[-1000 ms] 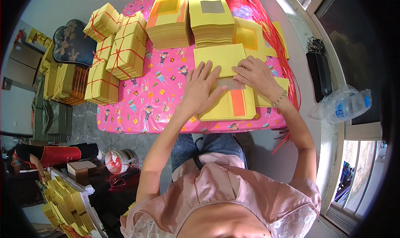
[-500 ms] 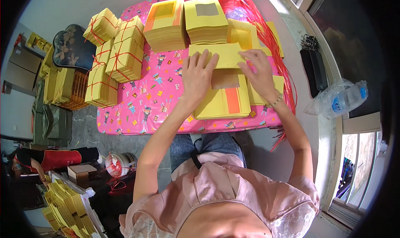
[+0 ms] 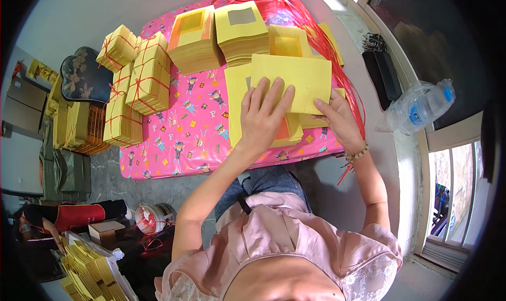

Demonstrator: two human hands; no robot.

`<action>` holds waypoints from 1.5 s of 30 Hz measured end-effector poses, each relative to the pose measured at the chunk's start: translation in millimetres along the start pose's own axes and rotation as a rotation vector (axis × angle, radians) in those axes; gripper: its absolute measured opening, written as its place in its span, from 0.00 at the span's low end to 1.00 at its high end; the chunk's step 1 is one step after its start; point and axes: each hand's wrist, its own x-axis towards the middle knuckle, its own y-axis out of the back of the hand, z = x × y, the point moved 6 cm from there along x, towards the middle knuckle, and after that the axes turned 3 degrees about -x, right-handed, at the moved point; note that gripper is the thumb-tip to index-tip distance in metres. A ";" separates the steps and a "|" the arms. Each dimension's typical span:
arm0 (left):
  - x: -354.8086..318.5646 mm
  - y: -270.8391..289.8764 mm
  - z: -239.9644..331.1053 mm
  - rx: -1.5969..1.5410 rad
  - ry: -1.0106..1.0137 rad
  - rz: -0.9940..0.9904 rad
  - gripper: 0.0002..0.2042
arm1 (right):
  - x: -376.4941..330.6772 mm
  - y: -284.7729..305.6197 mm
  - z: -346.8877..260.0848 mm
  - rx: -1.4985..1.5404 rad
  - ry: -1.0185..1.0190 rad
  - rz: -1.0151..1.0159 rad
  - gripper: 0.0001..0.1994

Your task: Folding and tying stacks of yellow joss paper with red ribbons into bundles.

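Yellow paper sheets [image 3: 293, 80] lay under your spread left hand [image 3: 263, 119] and pinching right hand [image 3: 337, 119], with bundled stacks [image 3: 142, 80] beside them already tied.

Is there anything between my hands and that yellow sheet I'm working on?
Nothing visible. The left hand lies flat on the yellow sheet, and the right hand touches its lower right edge. The sheet rests on the paper pile underneath.
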 end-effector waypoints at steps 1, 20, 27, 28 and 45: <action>-0.6 0.1 6.4 -0.035 0.008 -0.021 0.25 | -2.9 5.2 2.0 0.000 0.000 0.006 0.20; -89.3 -106.5 127.3 -0.656 0.220 -0.577 0.43 | -11.0 162.5 87.8 -0.127 -0.004 0.196 0.16; -104.3 -139.4 121.8 -0.497 0.296 -0.571 0.43 | 4.0 150.0 113.6 -0.394 0.000 0.183 0.16; -106.1 -141.5 122.0 -0.500 0.297 -0.576 0.43 | 4.5 150.4 117.8 -0.392 -0.005 0.185 0.16; -98.9 -128.7 124.5 -0.682 0.284 -0.581 0.44 | 3.6 150.2 128.9 -0.727 0.134 0.294 0.17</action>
